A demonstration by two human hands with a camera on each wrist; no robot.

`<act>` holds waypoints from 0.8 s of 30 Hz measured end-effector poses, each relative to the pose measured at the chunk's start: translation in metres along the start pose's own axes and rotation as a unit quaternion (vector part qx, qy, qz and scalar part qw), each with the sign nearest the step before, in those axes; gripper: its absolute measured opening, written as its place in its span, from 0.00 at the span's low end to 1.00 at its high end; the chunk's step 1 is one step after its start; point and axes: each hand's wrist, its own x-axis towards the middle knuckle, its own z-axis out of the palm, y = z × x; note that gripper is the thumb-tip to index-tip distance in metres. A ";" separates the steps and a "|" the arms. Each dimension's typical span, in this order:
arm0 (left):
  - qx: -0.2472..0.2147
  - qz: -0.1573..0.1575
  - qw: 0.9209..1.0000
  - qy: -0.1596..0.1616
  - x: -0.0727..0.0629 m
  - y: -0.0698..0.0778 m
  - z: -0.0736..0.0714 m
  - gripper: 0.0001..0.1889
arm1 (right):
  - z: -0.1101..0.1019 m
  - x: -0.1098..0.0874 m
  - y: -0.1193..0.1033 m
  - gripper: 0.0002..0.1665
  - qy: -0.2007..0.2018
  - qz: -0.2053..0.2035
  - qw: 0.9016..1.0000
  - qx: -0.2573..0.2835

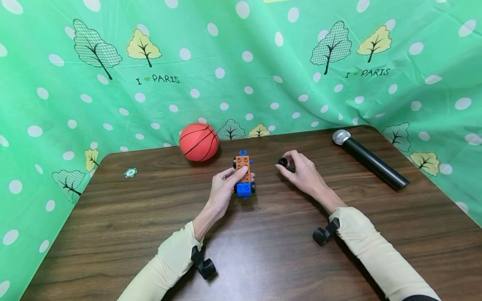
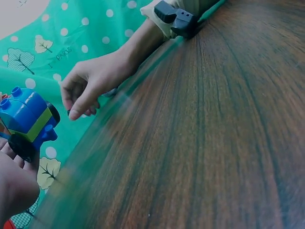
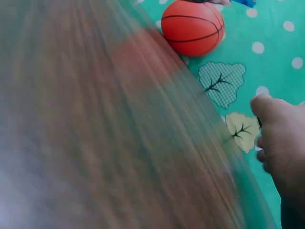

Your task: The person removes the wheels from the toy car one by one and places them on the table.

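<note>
My left hand (image 1: pixel 222 190) grips a toy car (image 1: pixel 244 189) built of orange and blue blocks, thumb on top, above the table. Black wheels (image 1: pixel 253 187) sit at its near end and at its far left; a bare blue peg (image 1: pixel 251 161) sticks out at the far right. The left wrist view shows the car's blue end (image 2: pixel 28 112) with a yellow-green band. To the right of the car, my right hand (image 1: pixel 304 173) pinches a small black wheel (image 1: pixel 283 161) between thumb and fingers, apart from the car. In the right wrist view that hand (image 3: pixel 283 136) mostly hides the wheel.
A red basketball (image 1: pixel 198 142) stands at the back, left of the car. A microphone (image 1: pixel 370 159) lies on the right of the brown wooden table (image 1: pixel 263 251), and a green-and-white chip (image 1: pixel 131 172) on the left. A green dotted cloth (image 1: pixel 233 54) hangs behind.
</note>
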 end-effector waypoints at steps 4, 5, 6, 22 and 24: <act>0.000 -0.005 1.000 -0.001 -0.001 0.000 -0.001 0.21 | -0.001 0.000 0.005 0.18 -0.032 0.023 0.999 -0.021; 0.000 -0.006 1.000 0.000 -0.001 0.000 -0.001 0.21 | -0.001 0.001 0.006 0.18 -0.039 0.028 0.999 -0.023; -0.001 -0.007 1.000 0.001 -0.001 -0.001 -0.001 0.21 | -0.001 0.001 0.007 0.17 -0.047 0.033 0.998 -0.023; -0.006 -0.010 1.000 0.008 -0.001 -0.002 0.001 0.20 | 0.001 0.007 0.018 0.17 -0.125 0.087 0.988 -0.032; -0.006 -0.010 1.000 0.007 -0.001 -0.003 0.000 0.20 | 0.001 0.007 0.018 0.17 -0.131 0.090 0.987 -0.030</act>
